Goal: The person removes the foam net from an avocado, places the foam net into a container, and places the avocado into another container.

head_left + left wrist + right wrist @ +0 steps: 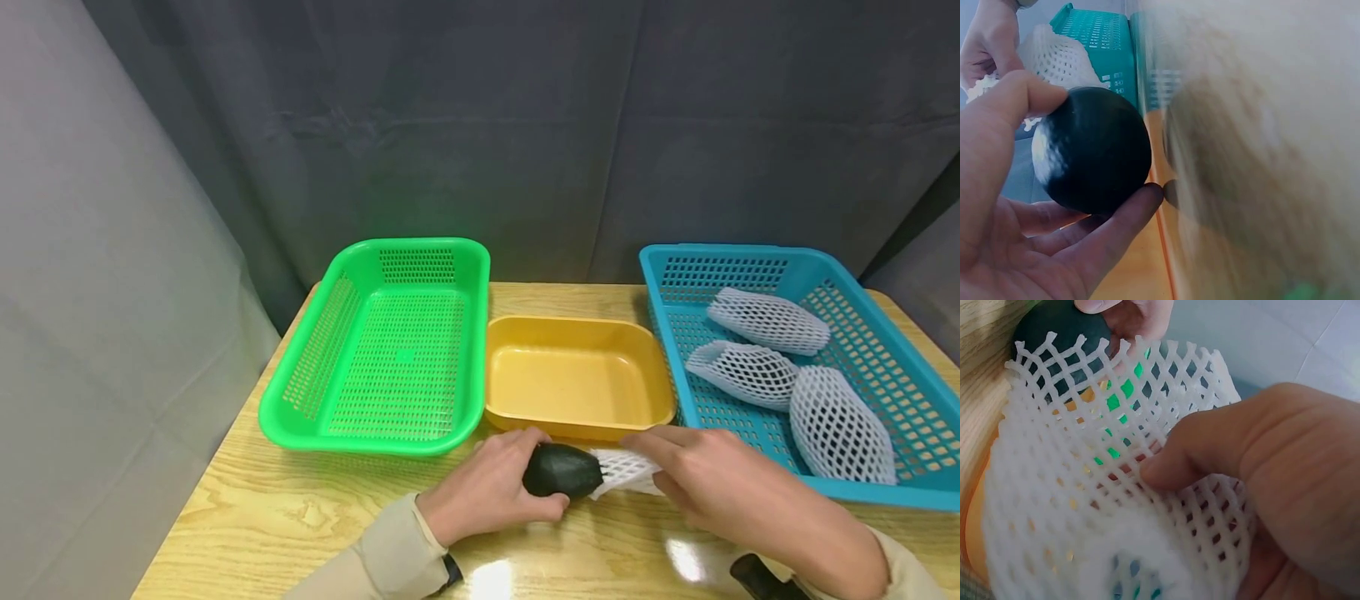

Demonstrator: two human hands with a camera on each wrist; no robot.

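Observation:
My left hand (498, 483) grips a smooth, dark green oval fruit (561, 471), thumb and fingers around its sides, low in front of the yellow tray; its exact kind is unclear. My right hand (716, 475) holds a white foam fruit net (625, 468) between thumb and fingers. The open, frayed end of the net (1072, 381) faces the fruit (1041, 331) and lies right at its tip in the head view. In the left wrist view, the rounded end of the fruit (1094, 150) sits between the thumb and the fingertips.
A green basket (476, 400) stands at the left, a yellow tray (577, 325) in the middle. In the blue basket (810, 492) at the right lie 3 net-wrapped pieces (840, 425). A dark-handled object (757, 575) shows by the right forearm. Curtains hang behind the wooden table (247, 500).

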